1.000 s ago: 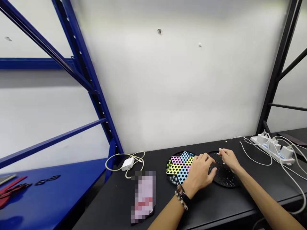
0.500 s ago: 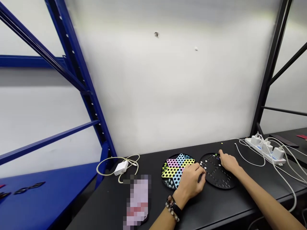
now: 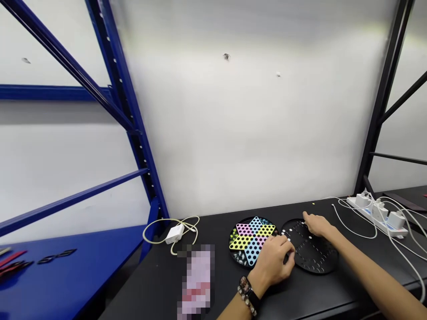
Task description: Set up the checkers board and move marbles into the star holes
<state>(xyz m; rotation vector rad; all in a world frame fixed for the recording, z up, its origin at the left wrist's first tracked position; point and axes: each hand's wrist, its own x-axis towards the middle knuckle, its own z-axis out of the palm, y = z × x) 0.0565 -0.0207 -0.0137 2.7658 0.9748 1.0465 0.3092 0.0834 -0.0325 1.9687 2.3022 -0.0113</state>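
A Chinese checkers board with a pastel star full of holes lies on the table, dark bits and marbles showing around the star. Right of it is a round black tray with small slots and a few white pieces near its far left rim. My left hand, wearing a watch and a beaded bracelet, is between the two with curled fingers; anything in them is hidden. Over the tray's far side, my right hand has its fingers bent down together near the white pieces; their grip is too small to make out.
A white charger with a coiled cable lies at the left, behind a blurred pinkish object. On the right, a power strip trails several white cables. Blue and black rack posts stand against the white wall. A blue table adjoins at left.
The whole view has shifted slightly, so everything appears a little lower and to the right. Both hands stay at nearly the same places by the board and tray; the right fingers dip a bit nearer the tray.
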